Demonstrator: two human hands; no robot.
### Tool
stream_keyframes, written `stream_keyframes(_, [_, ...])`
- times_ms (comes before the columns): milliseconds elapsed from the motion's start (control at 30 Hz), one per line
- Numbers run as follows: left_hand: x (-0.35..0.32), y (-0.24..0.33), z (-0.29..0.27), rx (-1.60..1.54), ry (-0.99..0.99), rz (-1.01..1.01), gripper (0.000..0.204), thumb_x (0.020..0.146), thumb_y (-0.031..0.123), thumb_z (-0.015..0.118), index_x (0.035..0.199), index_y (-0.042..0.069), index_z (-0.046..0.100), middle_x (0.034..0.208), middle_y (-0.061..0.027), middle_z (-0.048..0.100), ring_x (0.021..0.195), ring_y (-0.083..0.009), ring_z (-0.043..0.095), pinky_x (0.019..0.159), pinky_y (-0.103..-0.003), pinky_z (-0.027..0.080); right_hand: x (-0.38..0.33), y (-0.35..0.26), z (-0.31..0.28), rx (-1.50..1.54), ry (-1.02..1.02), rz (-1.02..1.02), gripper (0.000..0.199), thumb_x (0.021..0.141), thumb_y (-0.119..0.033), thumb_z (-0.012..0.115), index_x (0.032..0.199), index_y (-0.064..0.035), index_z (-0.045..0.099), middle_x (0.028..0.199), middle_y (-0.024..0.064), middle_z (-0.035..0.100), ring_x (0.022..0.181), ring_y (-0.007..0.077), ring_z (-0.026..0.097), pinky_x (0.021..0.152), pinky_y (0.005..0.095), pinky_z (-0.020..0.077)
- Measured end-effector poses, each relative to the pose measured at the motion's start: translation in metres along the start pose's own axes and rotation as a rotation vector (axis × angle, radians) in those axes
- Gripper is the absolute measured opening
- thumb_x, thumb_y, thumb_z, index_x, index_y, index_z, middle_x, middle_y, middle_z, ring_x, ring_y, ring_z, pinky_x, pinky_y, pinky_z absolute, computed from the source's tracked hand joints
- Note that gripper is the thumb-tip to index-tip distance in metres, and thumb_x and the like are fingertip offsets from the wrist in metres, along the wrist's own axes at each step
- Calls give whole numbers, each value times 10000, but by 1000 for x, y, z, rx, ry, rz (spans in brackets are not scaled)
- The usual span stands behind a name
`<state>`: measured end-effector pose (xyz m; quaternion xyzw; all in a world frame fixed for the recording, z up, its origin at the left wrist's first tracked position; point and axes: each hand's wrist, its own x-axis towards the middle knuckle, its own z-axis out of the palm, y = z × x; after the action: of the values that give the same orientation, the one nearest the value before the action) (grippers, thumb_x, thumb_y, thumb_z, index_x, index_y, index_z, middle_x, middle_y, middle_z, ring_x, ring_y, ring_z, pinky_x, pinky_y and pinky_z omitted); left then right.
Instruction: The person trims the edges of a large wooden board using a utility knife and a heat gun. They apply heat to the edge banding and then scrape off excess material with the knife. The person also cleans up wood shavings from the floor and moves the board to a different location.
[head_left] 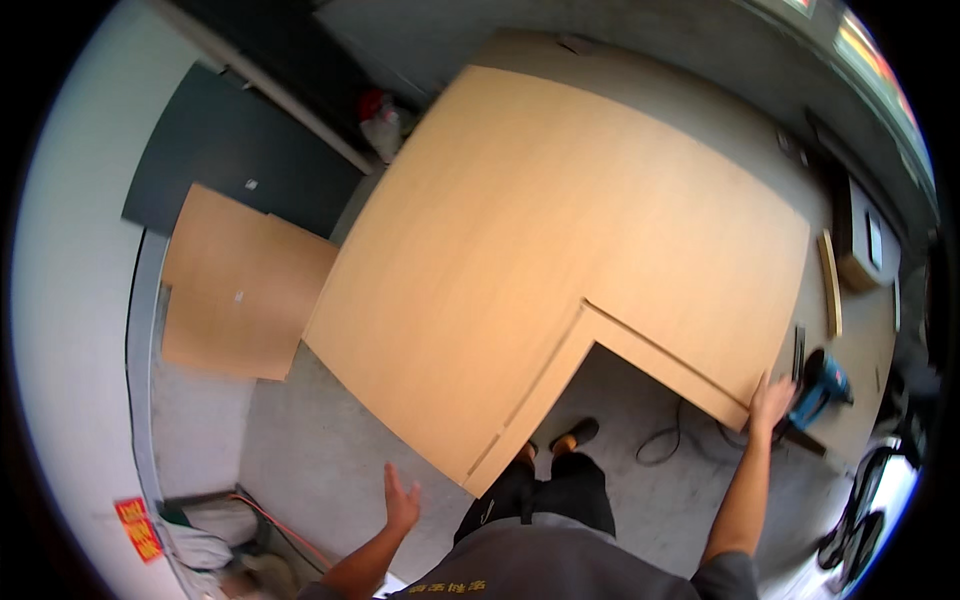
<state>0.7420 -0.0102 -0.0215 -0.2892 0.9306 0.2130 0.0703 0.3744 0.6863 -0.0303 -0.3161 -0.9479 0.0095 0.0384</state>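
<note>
A large light-wood panel (540, 200) spreads out in front of me, with a corner cut away on my side. Along that cut-out run two narrow wooden strips (655, 358), meeting at a right angle with a dark gap beside them. At the right end of the strips, my right hand (770, 402) lies at the panel's edge with its fingers stretched out; whether it presses on the wood is not clear. Just beyond it rests a blue power tool (822, 388) with a pistol-like handle. My left hand (402, 500) hangs in the air, apart from the panel's near edge, fingers spread and holding nothing.
Brown sheets (240, 290) and a dark grey panel (240, 150) lean at the left. A wooden bar (830, 285) and a box (865, 235) lie on the right-hand surface. A black cable (660, 445) loops on the floor. Bags (215, 525) sit lower left.
</note>
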Motion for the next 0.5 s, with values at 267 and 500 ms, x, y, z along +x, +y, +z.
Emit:
stream_keyframes(267, [166, 66, 99, -1372, 334, -695, 654, 993, 556, 504, 1270, -34, 559, 1180, -116, 653, 1038, -223, 629, 871, -378, 525, 19, 84, 110, 431, 26, 66, 505, 945, -386, 650, 1001, 112, 589, 1046, 253, 653, 918, 329, 630, 819, 431, 489])
stream_keyframes(500, [193, -114, 60, -1254, 374, -665, 790, 965, 672, 428, 1232, -51, 603, 1122, -131, 689, 977, -243, 654, 820, -397, 534, -131, 39, 77, 984, -811, 429, 583, 893, -518, 660, 1234, -47, 615, 1079, 114, 673, 950, 274, 657, 770, 457, 518])
